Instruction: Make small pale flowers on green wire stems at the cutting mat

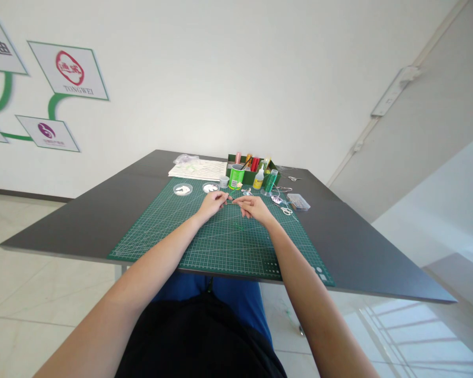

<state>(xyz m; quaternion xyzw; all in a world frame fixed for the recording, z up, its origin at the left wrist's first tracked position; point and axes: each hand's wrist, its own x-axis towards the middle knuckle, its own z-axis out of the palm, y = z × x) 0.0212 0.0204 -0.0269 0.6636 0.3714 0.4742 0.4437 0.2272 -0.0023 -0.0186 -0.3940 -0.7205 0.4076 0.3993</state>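
Observation:
My left hand (214, 203) and my right hand (253, 206) come close together above the green cutting mat (153, 226). Both are closed, thumbs and fingers pinched. A thin wire-like piece (232, 203) spans the small gap between the fingertips; its exact kind is too small to make out. On the mat just below my hands lies a faint tangle of bright green thread (239, 226). Beyond my fingertips stands a green can (236, 177) with thin sticks or brushes in it.
Two shallow round dishes (183, 189) and a small grey tub (224, 182) sit behind my left hand. A green box (275, 178) of coloured spools, a yellow glue bottle (258, 178), white-handled scissors (286, 210) and a clear case (298, 202) stand around the right back.

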